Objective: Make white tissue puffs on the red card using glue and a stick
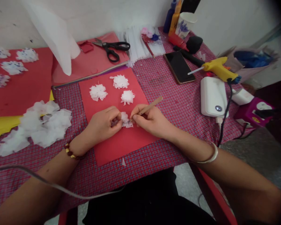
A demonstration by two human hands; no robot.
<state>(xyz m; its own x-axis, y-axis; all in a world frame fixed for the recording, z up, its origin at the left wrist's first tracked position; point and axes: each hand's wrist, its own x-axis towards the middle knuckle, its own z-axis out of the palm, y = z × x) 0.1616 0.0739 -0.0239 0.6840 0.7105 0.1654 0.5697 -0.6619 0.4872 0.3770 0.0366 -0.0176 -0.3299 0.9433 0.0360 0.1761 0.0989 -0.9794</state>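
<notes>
A small ruffled white flower (pixel 125 119), of paper or thin fabric, lies between my hands on a red sheet (pixel 117 147). My left hand (pixel 106 122) is closed at the flower's left edge, its fingertips pinching the petals. In my right hand (pixel 151 120) is a slim tan stick (pixel 152 105), held like a pen. Its lower end is at the flower's right side, where dark bluish marks show; the exact tip is too small to make out. Above my hands, several similar white flowers sit on the same sheet, one of them at the upper middle (pixel 120 81).
Loose white ruffles (pixel 46 125) lie left. Blue-speckled flowers (pixel 14 67) rest on another red sheet. Behind are scissors (pixel 112 48) and white strips (pixel 138 43). To the right are a phone (pixel 179 67), a yellow glue gun (pixel 216 67), a white power bank (pixel 213 97) and cables.
</notes>
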